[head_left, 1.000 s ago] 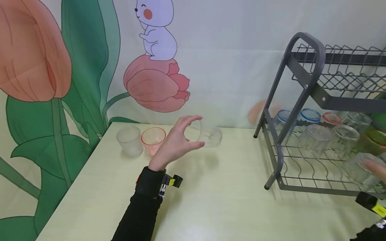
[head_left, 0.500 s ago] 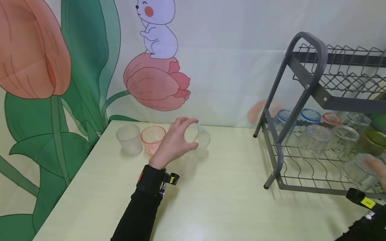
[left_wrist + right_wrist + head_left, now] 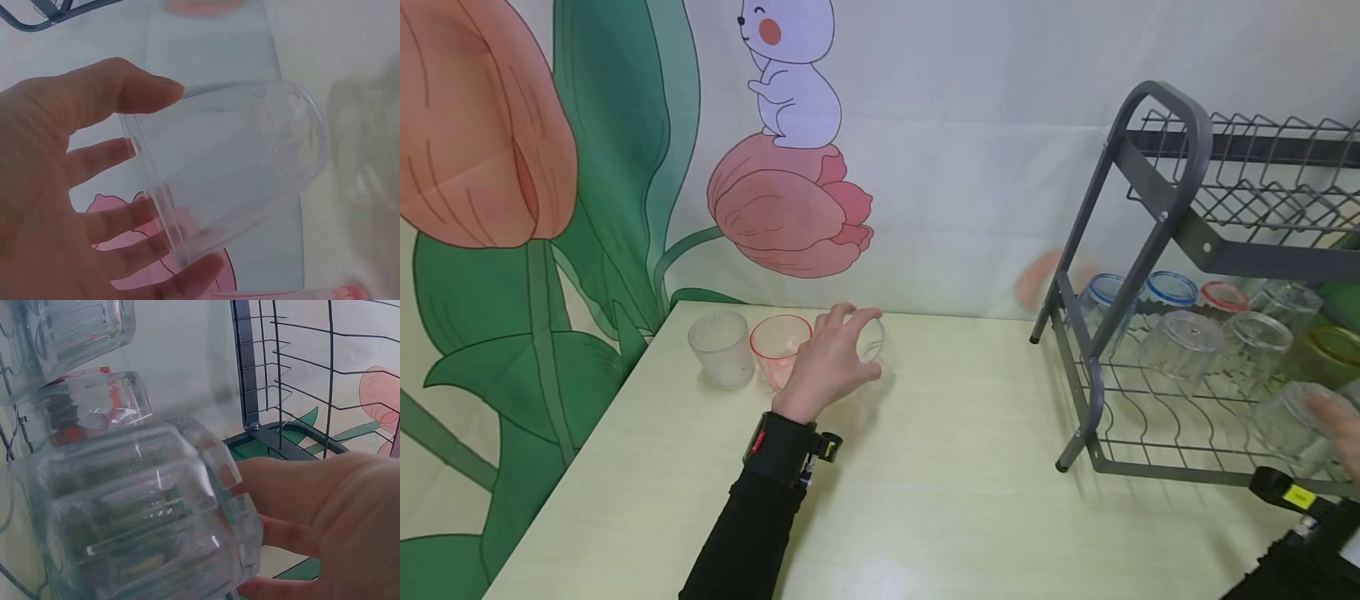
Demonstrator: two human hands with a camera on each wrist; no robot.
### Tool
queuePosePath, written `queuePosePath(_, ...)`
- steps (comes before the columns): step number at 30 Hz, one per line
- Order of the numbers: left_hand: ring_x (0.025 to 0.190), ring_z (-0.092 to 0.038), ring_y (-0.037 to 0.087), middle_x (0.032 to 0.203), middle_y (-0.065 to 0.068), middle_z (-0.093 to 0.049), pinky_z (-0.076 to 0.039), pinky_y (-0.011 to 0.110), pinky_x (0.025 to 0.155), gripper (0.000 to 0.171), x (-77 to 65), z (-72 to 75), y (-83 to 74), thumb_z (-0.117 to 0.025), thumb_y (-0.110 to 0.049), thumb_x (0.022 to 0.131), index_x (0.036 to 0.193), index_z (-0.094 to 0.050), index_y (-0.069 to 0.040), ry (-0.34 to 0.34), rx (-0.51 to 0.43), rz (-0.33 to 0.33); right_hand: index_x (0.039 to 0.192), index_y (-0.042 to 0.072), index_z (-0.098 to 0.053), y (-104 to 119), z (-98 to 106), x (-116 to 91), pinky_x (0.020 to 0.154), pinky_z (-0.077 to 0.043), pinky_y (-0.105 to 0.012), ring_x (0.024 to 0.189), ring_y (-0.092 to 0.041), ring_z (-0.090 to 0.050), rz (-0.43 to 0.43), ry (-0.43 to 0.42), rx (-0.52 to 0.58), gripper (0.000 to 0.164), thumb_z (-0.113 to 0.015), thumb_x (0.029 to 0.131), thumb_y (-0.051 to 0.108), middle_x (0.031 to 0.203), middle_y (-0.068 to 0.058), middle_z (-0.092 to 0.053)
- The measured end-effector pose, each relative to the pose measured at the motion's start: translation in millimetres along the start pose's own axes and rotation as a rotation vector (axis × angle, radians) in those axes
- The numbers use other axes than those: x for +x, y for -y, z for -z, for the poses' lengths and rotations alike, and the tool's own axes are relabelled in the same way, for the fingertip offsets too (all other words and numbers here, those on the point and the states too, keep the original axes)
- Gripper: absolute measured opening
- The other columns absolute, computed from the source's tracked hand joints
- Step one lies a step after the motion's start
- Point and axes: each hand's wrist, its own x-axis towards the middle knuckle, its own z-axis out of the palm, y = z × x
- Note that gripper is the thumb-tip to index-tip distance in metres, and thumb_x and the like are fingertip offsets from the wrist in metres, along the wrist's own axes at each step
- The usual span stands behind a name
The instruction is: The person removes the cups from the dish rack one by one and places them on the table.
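Observation:
In the head view, my left hand [image 3: 825, 364] holds a clear drinking glass [image 3: 870, 340] at the back of the table. The left wrist view shows the thumb and fingers spread round the rim of this glass [image 3: 225, 162], its base toward the tabletop. Left of the hand stand a red-rimmed pink glass [image 3: 781, 358] and a frosted glass [image 3: 721, 350]. At the right edge, my right hand [image 3: 1341, 427] grips a clear, ribbed glass [image 3: 1288, 421] on the rack's lower shelf. Its fingers meet the thick end of that glass [image 3: 144, 512] in the right wrist view.
A grey two-tier dish rack [image 3: 1093, 400] stands on the pale table [image 3: 925, 500] at the right. Its lower shelf bears several glasses, including a blue-rimmed glass [image 3: 1172, 287], a red-rimmed glass [image 3: 1223, 296] and an amber glass [image 3: 1330, 346]. A printed cloth [image 3: 940, 192] hangs behind.
My left hand has brought its glass left and lower, closer to the pink glass. My right hand has shifted slightly left at the ribbed glass, which stays in place.

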Motion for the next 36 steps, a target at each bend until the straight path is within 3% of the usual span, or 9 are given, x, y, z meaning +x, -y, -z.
queuePosePath(3,0.125,-0.040,0.035,0.142,0.013,-0.040,-0.048,0.056,0.077,0.068,0.2,-2.0,0.4,-0.071,-0.015,0.075,0.140,-0.052,-0.022,-0.004,0.013,0.014,0.158,0.015,0.000,-32.8,-14.8,25.2,0.111,-0.008,-0.065,0.146,-0.040,0.000,-0.052,0.050,0.043,0.084,-0.042,0.098,0.055,0.162,-0.012,0.004)
queuePosePath(5,0.125,-0.039,0.036,0.142,0.015,-0.040,-0.048,0.057,0.077,0.069,0.3,-3.7,1.1,-0.071,-0.015,0.075,0.141,-0.051,-0.021,-0.008,0.032,0.020,0.158,0.014,0.000,-33.7,-15.2,23.7,0.110,-0.008,-0.067,0.145,-0.042,0.001,-0.050,0.080,0.051,0.088,-0.041,0.096,0.061,0.162,-0.014,0.005)
queuePosePath(7,0.125,-0.040,0.037,0.142,0.017,-0.041,-0.049,0.056,0.078,0.069,0.5,-5.5,2.0,-0.072,-0.015,0.076,0.142,-0.051,-0.019,-0.014,0.063,0.015,0.158,0.018,-0.002,-10.8,-7.1,9.0,0.111,-0.007,-0.065,0.146,-0.039,0.001,-0.031,0.058,0.056,0.083,-0.044,0.098,0.056,0.163,-0.012,0.004)
queuePosePath(11,0.124,-0.040,0.038,0.141,0.019,-0.041,-0.050,0.056,0.079,0.069,1.5,-9.1,2.9,-0.073,-0.018,0.077,0.142,-0.051,-0.018,-0.020,0.137,0.000,0.157,0.021,-0.018,60.8,15.0,-41.4,0.114,-0.014,-0.059,0.146,-0.033,-0.014,0.062,-0.091,0.026,0.069,-0.050,0.100,0.042,0.161,-0.010,-0.016)
queuePosePath(14,0.123,-0.041,0.039,0.140,0.020,-0.042,-0.050,0.056,0.078,0.068,1.7,-11.0,3.3,-0.073,-0.018,0.077,0.141,-0.052,-0.016,-0.031,0.167,-0.003,0.154,0.012,-0.029,100.5,23.5,-69.4,0.113,-0.019,-0.058,0.144,-0.035,-0.021,0.046,-0.112,0.027,0.065,-0.054,0.099,0.037,0.158,-0.013,-0.025)
queuePosePath(18,0.121,-0.043,0.040,0.139,0.021,-0.043,-0.051,0.055,0.076,0.068,2.1,-14.2,4.9,-0.073,-0.019,0.076,0.141,-0.052,-0.015,-0.036,0.187,0.005,0.153,0.010,-0.030,109.2,18.9,-74.0,0.110,-0.022,-0.061,0.143,-0.038,-0.020,-0.035,-0.054,0.050,0.070,-0.057,0.097,0.040,0.158,-0.017,-0.021)
queuePosePath(25,0.120,-0.042,0.043,0.140,0.023,-0.041,-0.051,0.055,0.075,0.067,4.3,-17.8,6.5,-0.070,-0.019,0.078,0.142,-0.050,-0.015,-0.061,0.179,0.053,0.155,0.004,-0.019,78.3,10.5,-49.4,0.106,-0.013,-0.072,0.143,-0.049,-0.004,0.005,0.108,-0.035,0.086,-0.058,0.093,0.049,0.160,-0.023,-0.001)
queuePosePath(30,0.117,-0.043,0.043,0.138,0.024,-0.042,-0.051,0.054,0.072,0.065,4.2,-18.1,5.5,-0.069,-0.020,0.081,0.142,-0.050,-0.014,-0.072,0.189,0.073,0.157,0.011,-0.014,69.0,10.9,-45.4,0.100,-0.012,-0.077,0.141,-0.054,0.001,0.022,0.170,-0.069,0.093,-0.061,0.090,0.055,0.159,-0.026,0.006)
queuePosePath(36,0.115,-0.044,0.043,0.138,0.024,-0.042,-0.051,0.055,0.073,0.063,3.7,-17.8,5.9,-0.069,-0.022,0.082,0.142,-0.050,-0.013,-0.064,0.201,0.092,0.153,-0.003,-0.008,141.0,41.0,-98.4,0.100,-0.016,-0.076,0.137,-0.059,-0.004,0.063,0.277,-0.104,0.089,-0.059,0.096,0.041,0.154,-0.035,0.002)
